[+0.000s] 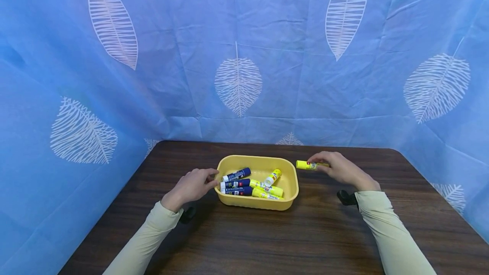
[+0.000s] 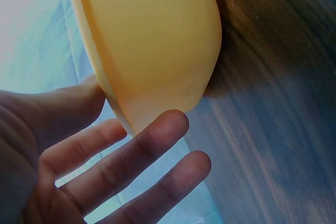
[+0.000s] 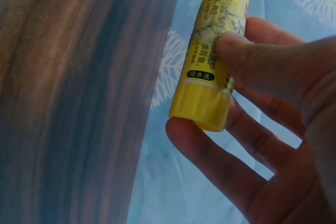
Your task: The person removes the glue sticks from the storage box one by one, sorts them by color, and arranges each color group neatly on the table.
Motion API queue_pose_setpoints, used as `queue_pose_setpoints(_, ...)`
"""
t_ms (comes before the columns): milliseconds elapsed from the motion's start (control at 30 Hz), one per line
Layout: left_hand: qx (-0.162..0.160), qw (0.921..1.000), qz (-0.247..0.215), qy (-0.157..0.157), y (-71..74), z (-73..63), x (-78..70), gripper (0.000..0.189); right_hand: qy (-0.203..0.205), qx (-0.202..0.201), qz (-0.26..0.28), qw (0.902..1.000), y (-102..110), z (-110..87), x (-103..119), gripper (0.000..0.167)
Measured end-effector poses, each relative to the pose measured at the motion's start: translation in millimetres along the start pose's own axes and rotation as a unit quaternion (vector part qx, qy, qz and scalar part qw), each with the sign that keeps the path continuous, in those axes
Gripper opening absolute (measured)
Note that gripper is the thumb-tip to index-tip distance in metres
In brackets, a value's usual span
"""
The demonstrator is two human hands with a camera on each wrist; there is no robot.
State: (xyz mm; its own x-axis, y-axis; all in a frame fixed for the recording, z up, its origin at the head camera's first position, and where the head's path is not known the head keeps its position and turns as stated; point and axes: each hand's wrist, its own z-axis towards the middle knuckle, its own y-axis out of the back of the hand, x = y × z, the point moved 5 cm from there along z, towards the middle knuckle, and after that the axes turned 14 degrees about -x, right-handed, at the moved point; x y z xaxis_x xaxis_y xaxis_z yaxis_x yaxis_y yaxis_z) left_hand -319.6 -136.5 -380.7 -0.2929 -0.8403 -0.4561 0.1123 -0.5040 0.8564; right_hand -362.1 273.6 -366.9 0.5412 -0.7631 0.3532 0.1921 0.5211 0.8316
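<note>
My right hand (image 1: 341,168) holds a yellow glue stick (image 1: 305,165) above the table, to the right of a yellow bin. Its thumb (image 3: 247,56) lies against the printed label, and a fingertip is at the lower end. My left hand (image 1: 195,185) is at the left end of the bin (image 1: 258,203), thumb and index fingertips at the rim, the other fingers (image 2: 163,129) extended beside the outer wall. Inside the bin, three dark blue glue sticks (image 1: 237,175) with white ends lie on the left. Three yellow glue sticks (image 1: 273,177) lie on the right.
The bin stands on a dark wood-grain table (image 1: 259,241). A blue curtain (image 1: 282,88) with white leaf prints hangs behind the table and at both sides. Black wrist straps (image 1: 345,197) show at both sleeves.
</note>
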Motion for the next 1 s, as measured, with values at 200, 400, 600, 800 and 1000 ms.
queue_pose_setpoints(200,0.003,1.0000,-0.002,0.004,-0.7,-0.6,0.3,0.042,0.008,0.002,0.009,0.9999,-3.4,-0.8,0.4,0.026)
queue_pose_setpoints(400,0.000,1.0000,-0.002,-0.001,-0.5,-0.6,-0.1,0.042,0.005,0.012,0.005,0.9999,-7.9,-1.9,-3.7,0.025)
queue_pose_setpoints(600,-0.007,0.9999,0.000,-0.008,0.2,-0.2,-0.3,0.039,-0.001,0.023,0.004,0.9997,-12.7,-2.2,-5.4,0.023)
queue_pose_setpoints(800,-0.009,0.9999,0.000,-0.012,0.7,-0.7,-1.8,0.038,-0.002,0.027,0.001,0.9996,-16.7,-3.2,-5.9,0.023)
queue_pose_setpoints(1000,-0.011,0.9998,-0.004,-0.016,1.8,-0.8,-4.6,0.037,0.001,0.031,0.008,0.9995,-18.1,-4.0,-5.2,0.023)
